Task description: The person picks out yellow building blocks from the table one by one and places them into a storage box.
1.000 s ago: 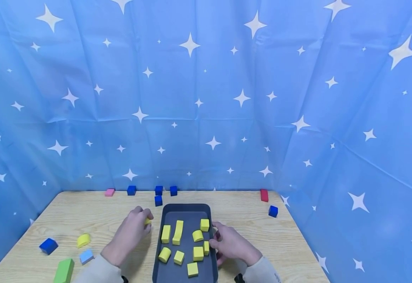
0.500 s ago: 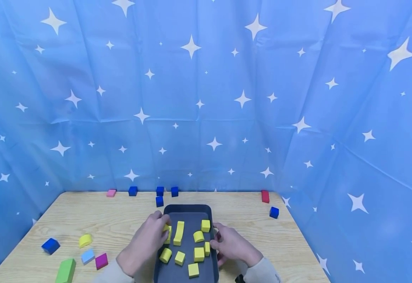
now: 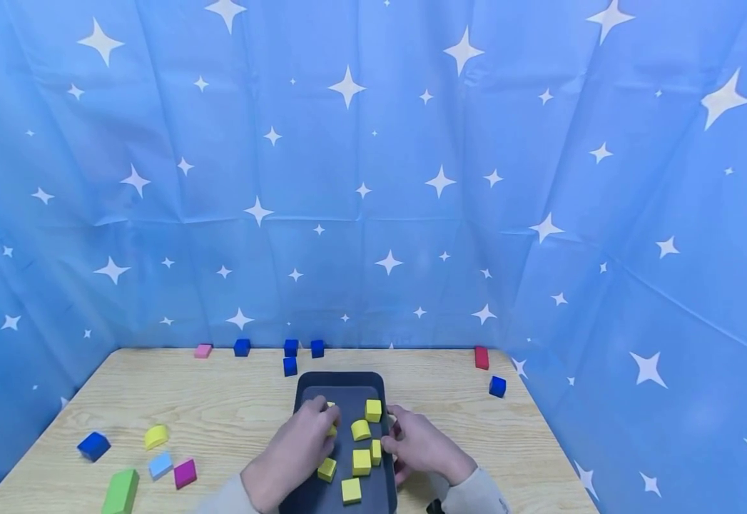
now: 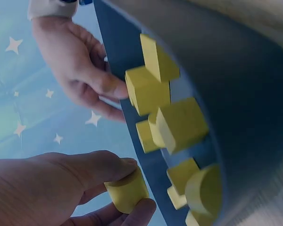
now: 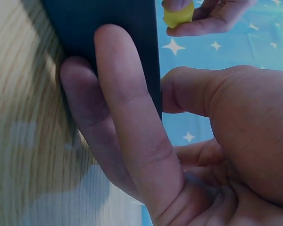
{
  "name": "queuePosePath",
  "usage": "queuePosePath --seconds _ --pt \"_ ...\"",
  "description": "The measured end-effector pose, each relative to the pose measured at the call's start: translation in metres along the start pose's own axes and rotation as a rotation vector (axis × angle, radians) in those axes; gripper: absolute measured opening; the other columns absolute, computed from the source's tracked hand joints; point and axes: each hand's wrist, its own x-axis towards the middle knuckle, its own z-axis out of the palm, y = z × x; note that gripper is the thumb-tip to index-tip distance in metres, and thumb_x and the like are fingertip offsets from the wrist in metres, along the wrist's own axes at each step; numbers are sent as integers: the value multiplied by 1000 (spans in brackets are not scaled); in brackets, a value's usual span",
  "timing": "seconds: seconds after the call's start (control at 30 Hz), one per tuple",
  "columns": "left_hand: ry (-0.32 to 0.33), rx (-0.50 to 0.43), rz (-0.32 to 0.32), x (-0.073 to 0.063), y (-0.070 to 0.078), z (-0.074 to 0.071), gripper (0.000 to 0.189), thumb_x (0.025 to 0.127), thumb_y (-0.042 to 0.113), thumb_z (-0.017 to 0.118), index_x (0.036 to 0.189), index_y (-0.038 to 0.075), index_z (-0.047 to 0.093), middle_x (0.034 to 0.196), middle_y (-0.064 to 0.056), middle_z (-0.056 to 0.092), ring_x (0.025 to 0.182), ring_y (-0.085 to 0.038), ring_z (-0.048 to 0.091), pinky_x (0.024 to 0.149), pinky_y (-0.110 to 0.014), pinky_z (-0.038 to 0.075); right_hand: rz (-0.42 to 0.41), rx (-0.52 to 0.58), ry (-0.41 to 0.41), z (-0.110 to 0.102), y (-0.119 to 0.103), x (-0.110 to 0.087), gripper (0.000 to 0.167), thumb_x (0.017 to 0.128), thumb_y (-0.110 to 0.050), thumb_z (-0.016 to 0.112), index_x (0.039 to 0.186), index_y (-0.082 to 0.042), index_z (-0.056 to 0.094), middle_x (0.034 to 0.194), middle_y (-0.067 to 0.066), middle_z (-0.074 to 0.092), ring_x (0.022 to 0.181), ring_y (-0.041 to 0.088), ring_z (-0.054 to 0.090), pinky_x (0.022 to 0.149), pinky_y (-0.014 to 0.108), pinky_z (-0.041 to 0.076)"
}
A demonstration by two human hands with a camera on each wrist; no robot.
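My left hand point(image 3: 299, 446) is over the left part of a dark grey tray point(image 3: 341, 378). Between its thumb and fingers it pinches a rounded yellow block point(image 4: 127, 195), mostly hidden by the fingers in the head view. Yellow blocks point(image 3: 361, 462) of several shapes lie in the tray; my left hand covers some of them. My right hand point(image 3: 424, 446) grips the tray's right wall, the thumb at the rim and the fingers point(image 5: 125, 84) along the outer side, as the right wrist view shows.
Left of the tray on the wooden table point(image 3: 232, 400) lie a yellow rounded block point(image 3: 155, 437), a blue block point(image 3: 93, 446), a light blue block point(image 3: 160, 465), a magenta block point(image 3: 185, 473) and a green block point(image 3: 120, 491). Small blue blocks point(image 3: 290, 366) and a red block point(image 3: 481, 358) lie farther back.
My left hand has moved right, from the table beside the tray to over its inside, carrying the yellow block. The magenta block has come into sight. My right hand stays on the tray wall.
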Motion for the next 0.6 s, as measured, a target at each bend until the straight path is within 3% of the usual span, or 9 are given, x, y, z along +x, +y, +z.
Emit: queuePosePath --seconds 0.17,0.37,0.6 --pt "-56 15 24 4 10 6 17 99 5 91 113 10 83 102 -4 69 84 -10 60 65 -22 61 -1 13 -5 -1 1 0 73 113 -11 71 177 2 39 108 14 72 74 24 82 59 40 73" --pt "-73 7 73 8 16 14 14 100 2 89 111 9 84 97 -3 71 81 -6 63 68 -19 62 -3 19 -6 -1 1 0 72 113 -11 70 177 2 40 109 14 73 74 24 82 60 40 73" --pt "-124 -22 44 9 17 19 14 102 4 87 115 9 84 98 -2 71 80 -3 60 69 -20 62 -9 12 -11 -1 0 -1 71 114 -11 70 177 2 40 107 13 73 74 23 81 59 39 73"
